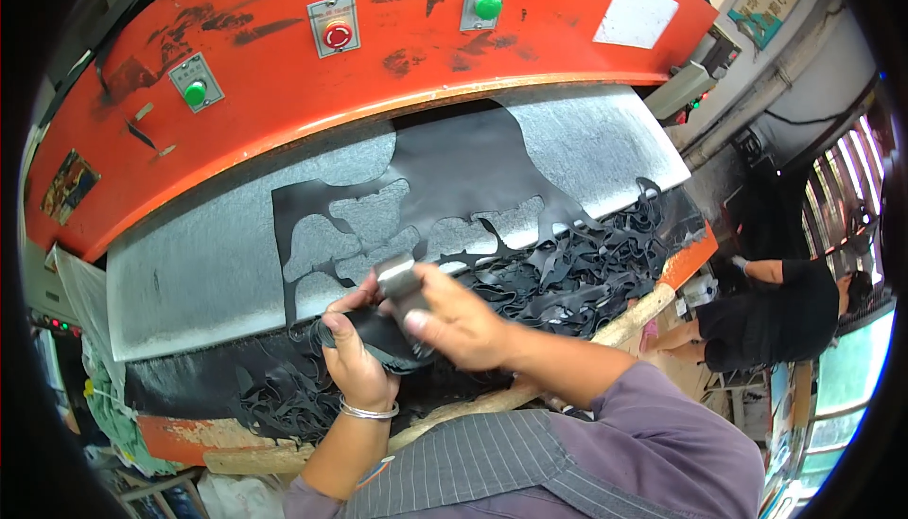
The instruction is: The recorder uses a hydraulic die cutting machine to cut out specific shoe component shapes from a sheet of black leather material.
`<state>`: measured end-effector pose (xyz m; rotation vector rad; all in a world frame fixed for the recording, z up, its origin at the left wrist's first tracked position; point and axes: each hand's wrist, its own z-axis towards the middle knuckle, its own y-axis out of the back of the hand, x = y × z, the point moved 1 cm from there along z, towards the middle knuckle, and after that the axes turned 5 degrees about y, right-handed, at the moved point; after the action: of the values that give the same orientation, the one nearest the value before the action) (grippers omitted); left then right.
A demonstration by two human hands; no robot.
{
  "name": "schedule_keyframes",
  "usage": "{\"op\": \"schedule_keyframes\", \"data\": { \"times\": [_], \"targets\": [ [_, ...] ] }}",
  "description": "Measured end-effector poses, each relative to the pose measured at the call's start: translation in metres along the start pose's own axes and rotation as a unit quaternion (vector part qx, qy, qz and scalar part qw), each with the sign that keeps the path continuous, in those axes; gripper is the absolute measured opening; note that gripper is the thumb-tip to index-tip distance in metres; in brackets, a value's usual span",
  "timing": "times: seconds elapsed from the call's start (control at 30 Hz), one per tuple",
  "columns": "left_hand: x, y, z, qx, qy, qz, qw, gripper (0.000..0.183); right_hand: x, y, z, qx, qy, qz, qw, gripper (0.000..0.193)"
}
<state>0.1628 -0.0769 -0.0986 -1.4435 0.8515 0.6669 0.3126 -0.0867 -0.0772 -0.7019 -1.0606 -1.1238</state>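
Note:
My left hand (pixel 357 363), with a silver bangle at its wrist, is closed around a stack of dark cut leather pieces (pixel 386 337). Just above them my right hand (pixel 463 325) grips a grey, shiny, metal-looking piece (pixel 398 279); its exact kind is hard to make out. Its lower end meets the stack. Beyond my hands a large black leather sheet (pixel 463 159) lies across the pale metal bed (pixel 189 282). Several rounded holes are cut through the sheet along its near side.
Black leather scraps (pixel 567 278) heap along the bed's near edge. Over the bed stands an orange press beam (pixel 255 55) with a red button (pixel 337 35) and green buttons (pixel 487 7). A worn wooden rail (pixel 624 330) runs in front of me. Another person (pixel 776 316) is at the right.

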Motion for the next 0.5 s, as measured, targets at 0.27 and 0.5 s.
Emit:
{"op": "schedule_keyframes", "data": {
  "times": [0.27, 0.5],
  "targets": [
    [-0.004, 0.025, 0.055, -0.100, -0.053, 0.202, 0.973, 0.023, -0.020, 0.140, 0.052, 0.192, 0.121, -0.510, 0.830, 0.018],
    [0.048, -0.012, 0.089, 0.022, -0.112, 0.586, 0.802, 0.019, -0.036, 0.142, 0.104, 0.257, 0.009, -0.625, 0.737, 0.017]
  ]
}}
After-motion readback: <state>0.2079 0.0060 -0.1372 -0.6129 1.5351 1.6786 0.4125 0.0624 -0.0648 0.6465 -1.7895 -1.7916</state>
